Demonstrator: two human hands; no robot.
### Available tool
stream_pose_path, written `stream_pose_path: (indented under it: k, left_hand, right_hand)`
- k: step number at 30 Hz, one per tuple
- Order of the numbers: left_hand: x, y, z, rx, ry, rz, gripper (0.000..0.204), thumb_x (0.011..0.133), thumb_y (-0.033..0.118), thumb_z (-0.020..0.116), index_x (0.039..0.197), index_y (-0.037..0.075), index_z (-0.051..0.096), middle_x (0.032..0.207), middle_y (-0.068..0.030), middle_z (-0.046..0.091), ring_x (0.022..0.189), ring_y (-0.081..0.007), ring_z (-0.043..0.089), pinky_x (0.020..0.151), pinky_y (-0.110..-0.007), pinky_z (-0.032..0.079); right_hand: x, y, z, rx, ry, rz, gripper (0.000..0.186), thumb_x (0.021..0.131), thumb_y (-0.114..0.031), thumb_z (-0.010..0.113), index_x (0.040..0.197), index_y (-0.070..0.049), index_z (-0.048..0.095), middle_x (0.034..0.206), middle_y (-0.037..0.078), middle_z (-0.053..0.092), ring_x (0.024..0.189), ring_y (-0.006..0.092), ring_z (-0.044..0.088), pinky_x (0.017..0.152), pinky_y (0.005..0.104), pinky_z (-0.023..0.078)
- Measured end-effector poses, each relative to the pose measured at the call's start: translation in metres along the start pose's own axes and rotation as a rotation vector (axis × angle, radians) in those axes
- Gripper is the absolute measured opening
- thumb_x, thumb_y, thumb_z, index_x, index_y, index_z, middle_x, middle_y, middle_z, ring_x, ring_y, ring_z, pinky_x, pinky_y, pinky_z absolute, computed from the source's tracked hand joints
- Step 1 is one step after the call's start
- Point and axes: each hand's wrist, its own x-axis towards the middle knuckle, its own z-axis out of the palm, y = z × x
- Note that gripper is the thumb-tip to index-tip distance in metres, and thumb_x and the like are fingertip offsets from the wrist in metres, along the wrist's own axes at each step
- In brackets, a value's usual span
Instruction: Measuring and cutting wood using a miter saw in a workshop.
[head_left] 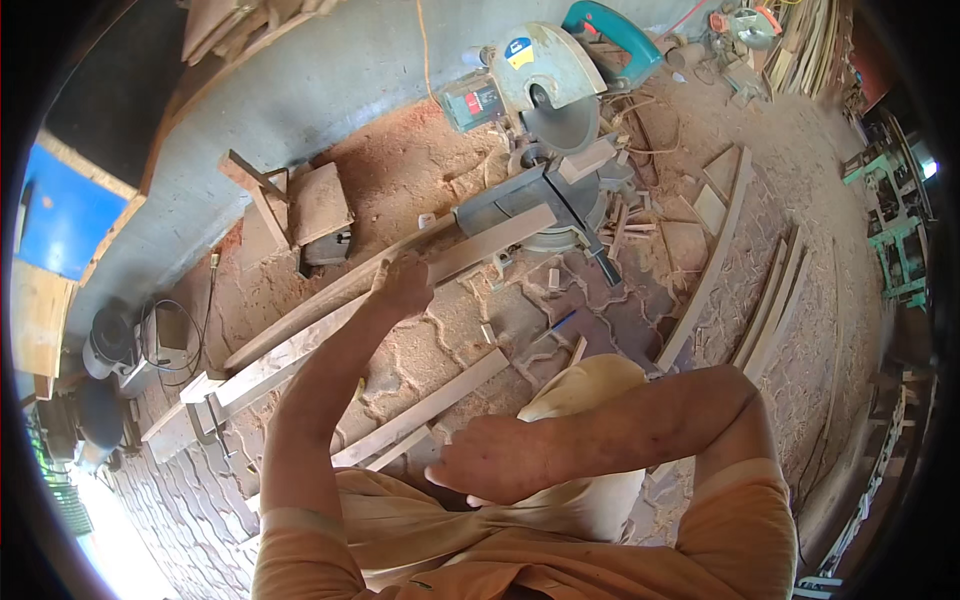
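Observation:
My left hand (403, 287) is closed on a long wooden strip (495, 240), whose far end rests on the bed of a mitre saw (515, 200). The saw's round blade (562, 122) stands raised above the bed, below its teal handle (630, 45). Behind the strip runs a long wooden rail (310, 305) leading to the saw. Close to my lap, my right hand (495, 460) is bent inward with its fingers curled. Whatever those fingers hold, if anything, is hidden.
Cut wooden lengths (430, 405) lie before my knees, and longer strips (705, 270) lie to the right. A clamp (218, 430) grips the rail's left end. Offcuts (685, 245) and sawdust cover the paving around the saw. A grey wall (350, 60) stands behind.

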Motion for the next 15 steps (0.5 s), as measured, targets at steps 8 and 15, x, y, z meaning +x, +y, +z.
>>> stream_pose_path:
  k: [8, 15]
  left_hand:
    - [0.008, -0.005, 0.043, -0.067, 0.257, 0.231, 0.008, 0.080, 0.012, 0.068, 0.083, 0.005, 0.066, 0.116, -0.0175, 0.063, 0.108, -0.0374, 0.058, 0.091, -0.049, 0.049]
    - [0.042, 0.026, 0.040, -0.083, 0.534, 0.009, 0.016, 0.082, 0.019, 0.073, 0.080, 0.005, 0.066, 0.128, -0.0157, 0.062, 0.109, -0.0352, 0.058, 0.093, -0.049, 0.046]
  right_hand:
    - [-0.023, 0.026, -0.028, 0.083, 0.175, -0.041, 0.032, 0.078, -0.018, 0.072, 0.102, -0.001, 0.059, 0.085, 0.018, 0.068, 0.087, 0.0374, 0.070, 0.073, 0.0482, 0.056]
    - [-0.030, 0.041, -0.045, 0.028, 0.326, -0.051, 0.034, 0.079, -0.017, 0.073, 0.106, -0.001, 0.061, 0.088, 0.016, 0.068, 0.085, 0.0325, 0.069, 0.072, 0.0461, 0.056]
